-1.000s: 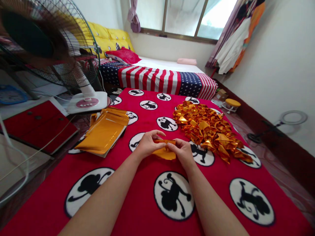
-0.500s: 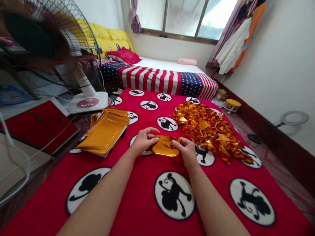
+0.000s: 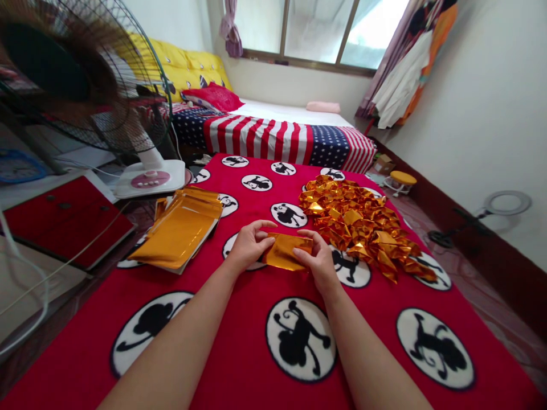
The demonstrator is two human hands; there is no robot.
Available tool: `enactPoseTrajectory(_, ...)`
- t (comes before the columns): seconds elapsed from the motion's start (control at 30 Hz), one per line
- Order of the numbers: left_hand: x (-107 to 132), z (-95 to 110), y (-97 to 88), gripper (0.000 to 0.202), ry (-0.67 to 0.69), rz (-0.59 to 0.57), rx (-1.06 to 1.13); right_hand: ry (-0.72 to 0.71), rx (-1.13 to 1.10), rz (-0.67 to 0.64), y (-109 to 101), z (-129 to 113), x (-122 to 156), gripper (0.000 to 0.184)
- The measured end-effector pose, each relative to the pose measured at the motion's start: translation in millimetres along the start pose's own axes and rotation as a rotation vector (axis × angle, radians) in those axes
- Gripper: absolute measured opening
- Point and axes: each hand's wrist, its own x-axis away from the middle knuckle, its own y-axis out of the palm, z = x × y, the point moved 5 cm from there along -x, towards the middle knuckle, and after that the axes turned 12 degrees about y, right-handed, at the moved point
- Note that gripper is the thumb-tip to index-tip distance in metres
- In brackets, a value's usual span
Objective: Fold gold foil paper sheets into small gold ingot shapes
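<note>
A small sheet of shiny gold foil paper is held just above the red blanket between both hands. My left hand pinches its left edge with thumb and fingers. My right hand pinches its right edge and top corner. To the right lies a heap of folded gold foil pieces. A stack of flat gold foil sheets rests to the left of my hands.
A standing fan spins at the left, its white base beside the foil stack. A red box lies on the floor at left. A bed with a flag-patterned cover is behind. A ring light stand lies at right.
The foil sheet was turned from edge-on and bunched to a flatter face between my hands. Both hands shifted slightly up and away from me.
</note>
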Motion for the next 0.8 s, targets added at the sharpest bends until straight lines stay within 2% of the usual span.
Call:
enactPoseTrajectory(0.23, 0.4, -2.0, 12.9, 0.033, 0.065, -0.091, -0.066, -0.064, 0.136, 0.073, -2.6, 0.2, -1.8, 0.041)
enactPoseTrajectory(0.5, -0.1, 4.7, 3.6, 0.033, 0.046, -0.044, -0.085, 0.018, 0.066, 0.118, -6.1, 0.5, -0.2, 0.022)
enactPoseTrajectory(0.8, 1.1, 3.7, -1.0, 0.033, 0.02, 0.02, -0.043, 0.058, 0.064, 0.091, -1.8, 2.3, -0.4, 0.029)
